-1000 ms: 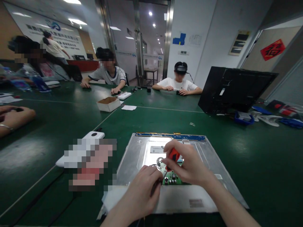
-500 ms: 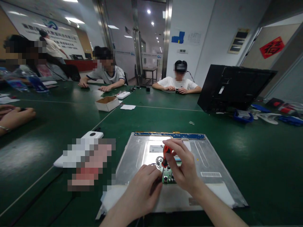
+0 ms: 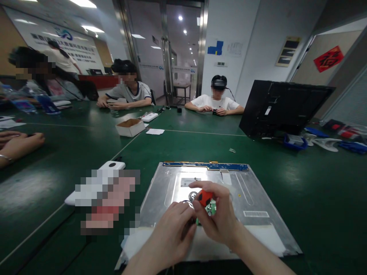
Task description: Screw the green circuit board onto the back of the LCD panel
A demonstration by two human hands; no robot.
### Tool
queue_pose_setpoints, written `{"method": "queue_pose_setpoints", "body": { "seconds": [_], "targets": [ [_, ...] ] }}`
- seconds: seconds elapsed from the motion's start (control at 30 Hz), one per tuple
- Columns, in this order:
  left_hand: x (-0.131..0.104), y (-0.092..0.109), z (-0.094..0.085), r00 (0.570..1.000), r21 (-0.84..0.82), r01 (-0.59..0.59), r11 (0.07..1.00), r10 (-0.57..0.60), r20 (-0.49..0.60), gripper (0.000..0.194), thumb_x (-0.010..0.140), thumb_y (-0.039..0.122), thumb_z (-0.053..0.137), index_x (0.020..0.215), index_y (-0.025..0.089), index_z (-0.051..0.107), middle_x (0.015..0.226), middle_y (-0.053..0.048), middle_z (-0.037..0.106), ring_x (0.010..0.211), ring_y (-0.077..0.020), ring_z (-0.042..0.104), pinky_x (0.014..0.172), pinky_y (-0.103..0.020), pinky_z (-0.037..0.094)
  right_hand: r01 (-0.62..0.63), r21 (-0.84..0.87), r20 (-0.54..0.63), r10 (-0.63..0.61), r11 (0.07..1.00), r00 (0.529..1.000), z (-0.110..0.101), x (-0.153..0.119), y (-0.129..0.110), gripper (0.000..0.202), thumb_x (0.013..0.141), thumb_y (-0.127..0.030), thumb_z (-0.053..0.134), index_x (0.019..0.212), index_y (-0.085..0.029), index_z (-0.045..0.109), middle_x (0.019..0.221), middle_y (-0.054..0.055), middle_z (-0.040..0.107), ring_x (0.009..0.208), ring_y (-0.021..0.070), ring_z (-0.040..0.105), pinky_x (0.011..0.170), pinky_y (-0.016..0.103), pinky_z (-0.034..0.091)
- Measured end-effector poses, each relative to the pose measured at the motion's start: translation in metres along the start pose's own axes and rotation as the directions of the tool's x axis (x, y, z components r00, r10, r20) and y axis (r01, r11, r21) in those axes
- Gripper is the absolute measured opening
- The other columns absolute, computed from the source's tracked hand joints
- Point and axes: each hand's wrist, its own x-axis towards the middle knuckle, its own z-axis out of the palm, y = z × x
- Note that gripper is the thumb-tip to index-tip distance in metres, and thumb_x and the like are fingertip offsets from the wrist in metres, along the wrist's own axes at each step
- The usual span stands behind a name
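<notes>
A flat metal display panel [image 3: 258, 225] lies on the table in front of me, with a blue circuit strip [image 3: 229, 166] along its far edge. Near its middle is a small green circuit board [image 3: 212, 208], mostly covered by my hands. My right hand [image 3: 220, 214] grips a screwdriver by its red and black handle [image 3: 205, 198]; its tip is hidden. Beside it, my left hand [image 3: 172, 229] has its fingers curled together at the board's left edge, and what they pinch, if anything, is hidden. A round metal piece [image 3: 192, 196] shows just beyond my fingers.
A white device [image 3: 111, 165] lies left of the panel, beside a blurred-out pinkish object [image 3: 114, 206]. Farther off are an open white box [image 3: 130, 128], a paper [image 3: 155, 131] and a large black monitor [image 3: 283, 109]. Several people sit around the green table [image 3: 323, 191].
My right hand has tipped the screwdriver handle lower and nearer me, uncovering the ribbon cable behind it. My left hand stays almost in place.
</notes>
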Motion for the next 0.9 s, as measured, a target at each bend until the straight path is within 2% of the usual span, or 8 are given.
{"method": "queue_pose_setpoints", "body": {
  "seconds": [0.17, 0.3, 0.4, 0.5, 0.63, 0.73, 0.9],
  "targets": [
    [0.001, -0.002, 0.003, 0.999, 0.012, 0.024, 1.0, -0.025, 0.03, 0.02, 0.082, 0.01, 0.047, 0.096, 0.019, 0.057, 0.095, -0.008, 0.065, 0.089, -0.0251, 0.058, 0.081, -0.039, 0.048, 0.03, -0.085, 0.057, -0.025, 0.996, 0.998, -0.007, 0.011, -0.006, 0.042, 0.091, -0.013, 0.046, 0.131, -0.024, 0.042, 0.119, 0.012, 0.06, 0.103, 0.0219, 0.064, 0.078, 0.038, 0.057],
    [0.003, -0.002, 0.002, 1.0, -0.003, 0.022, 1.0, -0.022, 0.02, 0.02, 0.083, 0.012, 0.047, 0.098, 0.019, 0.059, 0.097, -0.009, 0.065, 0.091, -0.0253, 0.059, 0.084, -0.04, 0.049, 0.089, -0.093, 0.109, -0.079, 0.992, 0.991, -0.005, 0.011, -0.009, 0.043, 0.092, -0.014, 0.043, 0.134, -0.022, 0.04, 0.118, 0.013, 0.063, 0.109, 0.0233, 0.064, 0.084, 0.04, 0.057],
    [0.004, -0.001, 0.002, 1.0, -0.011, 0.014, 1.0, -0.014, 0.0, 0.018, 0.085, 0.013, 0.046, 0.095, 0.018, 0.059, 0.095, -0.009, 0.065, 0.091, -0.0257, 0.06, 0.08, -0.038, 0.05, 0.122, -0.052, 0.042, -0.12, 0.991, 0.992, -0.001, 0.008, -0.008, 0.043, 0.092, -0.019, 0.049, 0.132, -0.023, 0.035, 0.111, 0.012, 0.066, 0.106, 0.0227, 0.066, 0.081, 0.039, 0.058],
    [0.003, -0.001, 0.002, 1.0, 0.001, 0.007, 1.0, -0.007, -0.006, 0.017, 0.085, 0.012, 0.046, 0.093, 0.018, 0.059, 0.093, -0.008, 0.065, 0.091, -0.0259, 0.061, 0.08, -0.038, 0.05, 0.085, -0.011, -0.041, -0.085, 0.996, 0.996, 0.003, 0.003, -0.004, 0.041, 0.09, -0.018, 0.054, 0.126, -0.025, 0.036, 0.106, 0.009, 0.066, 0.095, 0.0193, 0.068, 0.075, 0.035, 0.059],
    [0.002, -0.002, 0.003, 1.0, -0.001, 0.002, 1.0, -0.002, 0.005, 0.022, 0.086, 0.01, 0.045, 0.101, 0.019, 0.059, 0.094, -0.007, 0.066, 0.089, -0.025, 0.061, 0.077, -0.037, 0.048, 0.034, 0.011, -0.046, -0.033, 0.999, 0.998, 0.003, -0.002, 0.0, 0.047, 0.087, -0.012, 0.055, 0.128, -0.023, 0.034, 0.114, 0.012, 0.064, 0.092, 0.0185, 0.068, 0.077, 0.037, 0.058],
    [0.002, -0.002, 0.003, 1.0, -0.013, 0.001, 1.0, -0.001, 0.002, 0.027, 0.085, 0.008, 0.045, 0.104, 0.02, 0.059, 0.094, -0.006, 0.066, 0.089, -0.0249, 0.06, 0.076, -0.037, 0.048, 0.035, 0.017, -0.019, -0.034, 0.999, 0.999, 0.001, 0.001, 0.0, 0.05, 0.087, -0.011, 0.053, 0.131, -0.023, 0.033, 0.117, 0.013, 0.063, 0.093, 0.0187, 0.067, 0.078, 0.038, 0.058],
    [0.002, -0.001, 0.002, 1.0, -0.005, 0.008, 1.0, -0.008, 0.011, 0.023, 0.086, 0.011, 0.047, 0.103, 0.02, 0.06, 0.097, -0.007, 0.066, 0.09, -0.0247, 0.06, 0.079, -0.037, 0.048, 0.064, -0.072, 0.064, -0.06, 0.995, 0.996, -0.006, 0.008, -0.005, 0.046, 0.09, -0.015, 0.048, 0.134, -0.022, 0.038, 0.116, 0.013, 0.06, 0.109, 0.0231, 0.062, 0.083, 0.039, 0.057]
  ]
}}
